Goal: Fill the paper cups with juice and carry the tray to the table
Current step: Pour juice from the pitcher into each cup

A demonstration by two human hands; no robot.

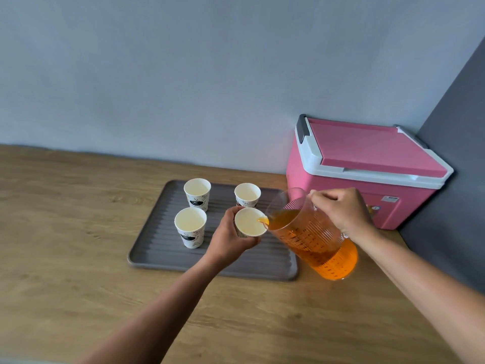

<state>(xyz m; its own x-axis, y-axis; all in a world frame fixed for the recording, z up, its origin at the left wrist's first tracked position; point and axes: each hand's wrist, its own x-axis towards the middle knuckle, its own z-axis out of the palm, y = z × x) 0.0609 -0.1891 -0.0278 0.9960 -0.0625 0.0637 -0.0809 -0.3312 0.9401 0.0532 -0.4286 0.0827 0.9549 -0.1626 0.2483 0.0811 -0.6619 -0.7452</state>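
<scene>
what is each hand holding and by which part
The left hand grips a paper cup round its side wall. The right hand holds the juice pitcher by its handle, near the rim.

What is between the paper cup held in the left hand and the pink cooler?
The head view shows the clear pitcher of orange juice there, tilted in the right hand, its spout at the rim of the cup.
</scene>
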